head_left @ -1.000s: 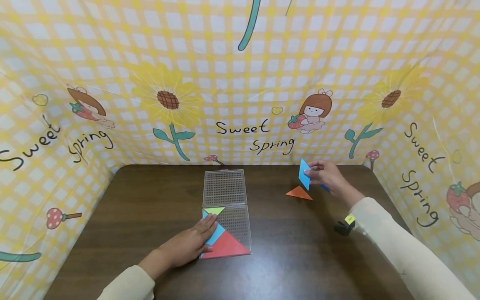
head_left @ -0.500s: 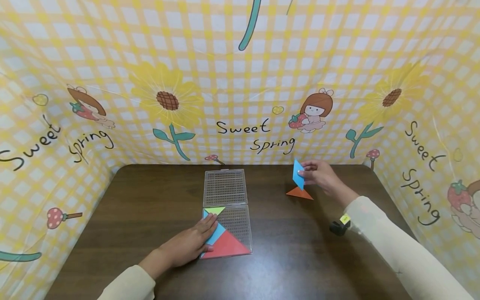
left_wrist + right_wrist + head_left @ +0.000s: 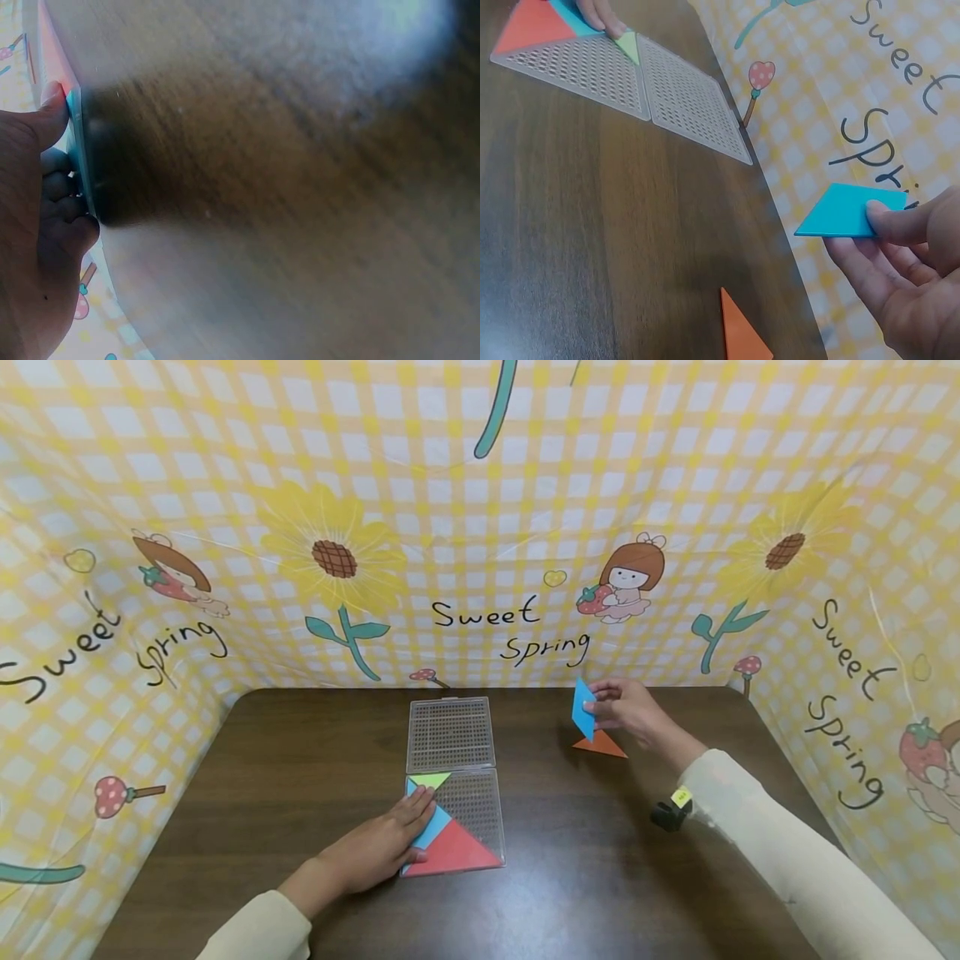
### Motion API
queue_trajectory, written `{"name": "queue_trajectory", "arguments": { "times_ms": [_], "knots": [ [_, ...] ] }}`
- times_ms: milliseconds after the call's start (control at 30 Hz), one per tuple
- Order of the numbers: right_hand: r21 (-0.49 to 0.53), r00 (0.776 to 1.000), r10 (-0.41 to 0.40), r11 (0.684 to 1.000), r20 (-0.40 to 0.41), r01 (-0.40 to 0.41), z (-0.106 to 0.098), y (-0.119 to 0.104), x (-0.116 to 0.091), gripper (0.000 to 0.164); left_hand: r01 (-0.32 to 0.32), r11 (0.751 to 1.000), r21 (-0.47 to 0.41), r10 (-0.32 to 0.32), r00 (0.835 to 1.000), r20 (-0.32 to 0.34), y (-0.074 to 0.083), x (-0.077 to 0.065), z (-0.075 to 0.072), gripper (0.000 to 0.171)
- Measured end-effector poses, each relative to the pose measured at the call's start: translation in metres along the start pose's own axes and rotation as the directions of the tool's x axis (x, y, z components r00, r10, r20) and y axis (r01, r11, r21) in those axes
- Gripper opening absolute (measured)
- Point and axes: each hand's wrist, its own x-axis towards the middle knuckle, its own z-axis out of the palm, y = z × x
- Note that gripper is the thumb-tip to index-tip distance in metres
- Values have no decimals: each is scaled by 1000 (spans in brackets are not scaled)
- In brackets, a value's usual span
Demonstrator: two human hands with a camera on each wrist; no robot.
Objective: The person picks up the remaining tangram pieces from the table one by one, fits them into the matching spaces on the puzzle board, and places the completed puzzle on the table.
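Observation:
In the head view, my left hand lies with its fingers straight across tangram pieces in the near half of a clear plastic case. Under and around it show a red triangle, a light blue piece partly covered by the fingers, and a small green triangle. My right hand pinches a blue four-sided tangram piece between thumb and fingers, raised above the table. Just below that piece, an orange triangle lies flat on the wood.
The other half of the case, a perforated panel, lies unfolded toward the back. Dark wooden table surrounds the case. A checked, printed cloth rises behind the table's far edge and along both sides.
My right hand has moved a little left with the blue piece, now over the orange triangle's left part. A darker blue piece glimpsed behind that hand is out of sight. The left hand stays put.

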Motion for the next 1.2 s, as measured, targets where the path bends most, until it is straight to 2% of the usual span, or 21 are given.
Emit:
{"name": "queue_trajectory", "arguments": {
  "times_ms": [433,733,1200],
  "knots": [
    [26,999,2,1000,45,-3,15,-7,-3,42,27,1000,6,-27,999,43,-2,1,1,72],
    [24,995,-6,1000,100,4,27,-8,-3,42,17,1000,16,-17,999,32,-3,1,2,71],
    [31,976,-21,999,218,14,52,-10,-2,43,1,1000,16,-1,1000,2,-4,0,2,71]
  ]
}}
